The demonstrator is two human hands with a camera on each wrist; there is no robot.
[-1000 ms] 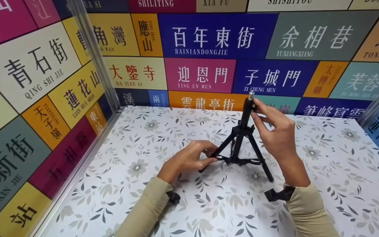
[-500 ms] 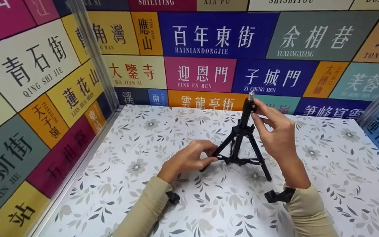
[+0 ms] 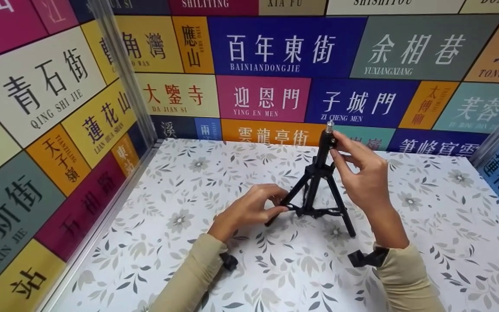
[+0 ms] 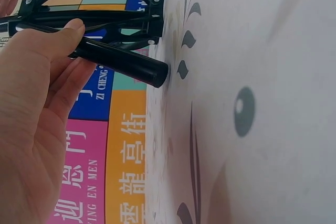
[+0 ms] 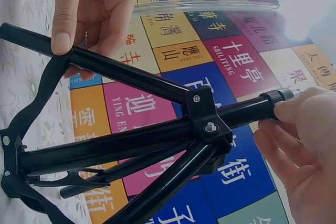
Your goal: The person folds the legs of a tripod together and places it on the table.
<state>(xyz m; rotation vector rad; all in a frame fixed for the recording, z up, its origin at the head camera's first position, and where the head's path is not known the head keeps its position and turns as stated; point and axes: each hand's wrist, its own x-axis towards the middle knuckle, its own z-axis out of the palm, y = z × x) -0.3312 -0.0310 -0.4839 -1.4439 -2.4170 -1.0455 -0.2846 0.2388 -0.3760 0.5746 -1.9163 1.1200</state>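
Observation:
A small black tripod (image 3: pixel 313 188) with a silver screw tip (image 3: pixel 330 125) stands on the table, its legs spread and its column leaning slightly right. Low on the tripod's left leg (image 4: pixel 121 62), my left hand (image 3: pixel 251 208) pinches the tube between thumb and fingers, near the brace joint. My right hand (image 3: pixel 364 173) pinches the top of the column with thumb and fingertips, just below the screw tip. In the right wrist view, the central collar (image 5: pixel 207 121) and the spreader braces (image 5: pixel 39 95) show between both hands.
A white tabletop (image 3: pixel 180 260) with a grey leaf print lies under the tripod. Coloured panels with street names form a back wall (image 3: pixel 286 47) and a left wall (image 3: pixel 37 99). Black straps with small mounts (image 3: pixel 368 256) sit on both wrists.
The tripod's right leg has shifted slightly inward to the left, and its left foot a little to the right. Both hands keep their grip in nearly the same places.

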